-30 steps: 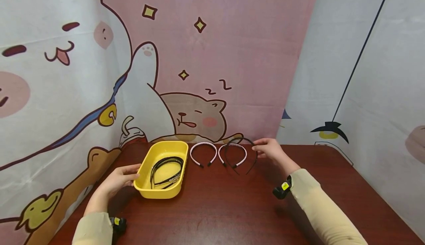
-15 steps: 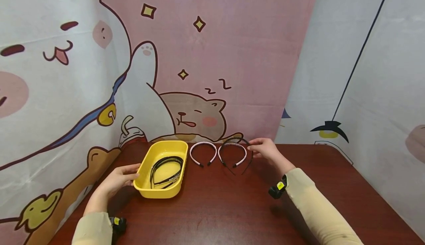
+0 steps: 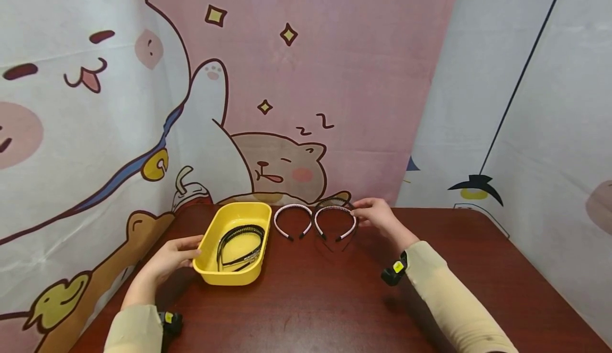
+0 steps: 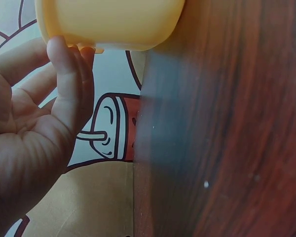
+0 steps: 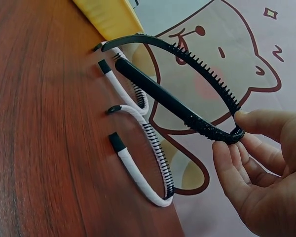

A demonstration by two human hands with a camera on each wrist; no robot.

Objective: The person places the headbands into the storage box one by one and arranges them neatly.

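Note:
My left hand [image 3: 168, 261] grips the near-left rim of a yellow plastic basin [image 3: 229, 278]. Inside the basin lie several black headbands [image 3: 246, 229], overlapping so that I cannot count them. My right hand [image 3: 379, 216] pinches a thin black toothed headband [image 5: 158, 94] by its curved top, between thumb and fingers. That headband is held off the table, its two ends pointing away from the hand. Two white headbands with black tips lie on the table: one close beside the basin [image 3: 292, 206], the other [image 5: 138, 175] under and behind the held one.
The dark red-brown table [image 3: 311, 300] ends at a cartoon-printed cloth [image 3: 363, 76] hanging behind it. More printed cloth stands along the left and right sides. A black wrist camera [image 3: 394, 273] sits on the right wrist.
My right hand has moved a little left with the black headband, which now overlaps the right white headband in the head view. The left hand and the basin have stayed in place.

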